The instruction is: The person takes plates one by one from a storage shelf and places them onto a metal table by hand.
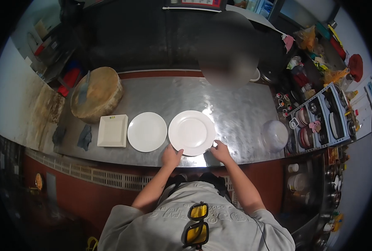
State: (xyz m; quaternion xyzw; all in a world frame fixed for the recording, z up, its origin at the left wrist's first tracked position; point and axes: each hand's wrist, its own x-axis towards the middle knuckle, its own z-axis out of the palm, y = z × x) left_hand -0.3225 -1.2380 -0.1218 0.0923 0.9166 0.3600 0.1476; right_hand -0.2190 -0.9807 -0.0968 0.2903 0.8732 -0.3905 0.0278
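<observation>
A round white plate with a wide rim point(191, 133) is right in front of me over the steel table. My left hand point(172, 156) is closed on its lower left edge, thumb on the rim and fingers hidden beneath. At the lower right edge of the same plate is my right hand point(221, 152), its fingers curled in at the rim and partly hidden. Just left of it lies a second round white plate point(147, 132). Further left sits a square cream dish point(112, 131), which looks like a stack, with a small yellow-green mark on it.
A thick round chopping block point(100, 94) with a cleaver point(84, 90) on it stands at the table's point(165, 94) left. Dark cloths point(84, 138) lie below it. On the right are a translucent bowl point(274, 136) and a rack point(334, 106) of dishes. A blurred shape covers the far side.
</observation>
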